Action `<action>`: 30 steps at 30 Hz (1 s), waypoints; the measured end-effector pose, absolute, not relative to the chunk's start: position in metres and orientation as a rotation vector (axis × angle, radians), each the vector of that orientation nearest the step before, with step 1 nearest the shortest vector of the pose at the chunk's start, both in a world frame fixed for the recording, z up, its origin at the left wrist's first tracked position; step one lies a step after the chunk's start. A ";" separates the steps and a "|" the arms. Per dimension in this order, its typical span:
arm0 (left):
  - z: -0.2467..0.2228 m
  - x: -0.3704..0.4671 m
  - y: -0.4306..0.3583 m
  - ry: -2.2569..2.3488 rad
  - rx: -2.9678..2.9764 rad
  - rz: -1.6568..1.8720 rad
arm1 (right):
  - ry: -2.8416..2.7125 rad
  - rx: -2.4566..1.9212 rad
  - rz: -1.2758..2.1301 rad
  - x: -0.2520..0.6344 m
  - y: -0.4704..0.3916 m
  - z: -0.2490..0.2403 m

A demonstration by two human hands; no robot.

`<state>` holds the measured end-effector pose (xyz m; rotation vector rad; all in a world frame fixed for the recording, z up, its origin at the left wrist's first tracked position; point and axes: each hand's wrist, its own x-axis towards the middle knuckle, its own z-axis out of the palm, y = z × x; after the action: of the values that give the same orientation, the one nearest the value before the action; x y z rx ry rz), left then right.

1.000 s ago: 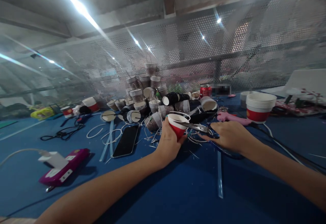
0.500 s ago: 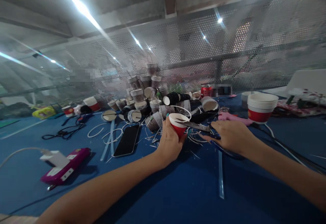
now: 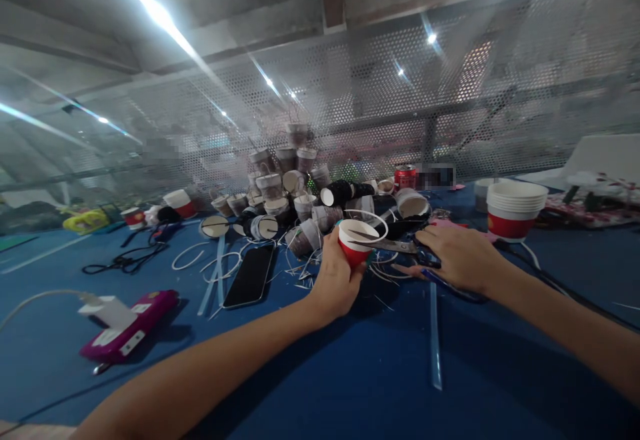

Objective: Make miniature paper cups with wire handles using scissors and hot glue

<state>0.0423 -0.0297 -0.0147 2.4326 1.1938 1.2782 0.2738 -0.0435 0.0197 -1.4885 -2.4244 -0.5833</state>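
A red and white paper cup [image 3: 354, 253] is held upright by my left hand [image 3: 334, 283], with the fingers wrapped round its side. From its rim a thin white strip [image 3: 383, 220] curls outward in a loop. My right hand [image 3: 457, 257] grips a pair of scissors [image 3: 395, 246]. Their blades point left, and one blade tip lies over the cup's mouth. Behind the cup are many small covered cups [image 3: 300, 237], piled up.
A black phone [image 3: 250, 277] and clear glue sticks [image 3: 435, 347] lie on the blue table [image 3: 320, 387]. At the left is a purple power strip [image 3: 130, 327]. Stacked paper cups [image 3: 515, 210] stand right, near a pink glue gun [image 3: 490, 233]. White scraps litter the middle.
The cup and my left hand have shifted slightly right. The white loop has moved right with the cup, and the scissors have turned a little in my right hand.
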 end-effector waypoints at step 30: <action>-0.013 0.046 -0.030 1.321 2.336 1.184 | -2.422 -1.455 -0.585 0.269 -0.045 0.016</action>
<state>0.0459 -0.0302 -0.0130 2.3357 1.3207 1.1839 0.2694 -0.0449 0.0159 -1.4554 -2.4216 -0.5851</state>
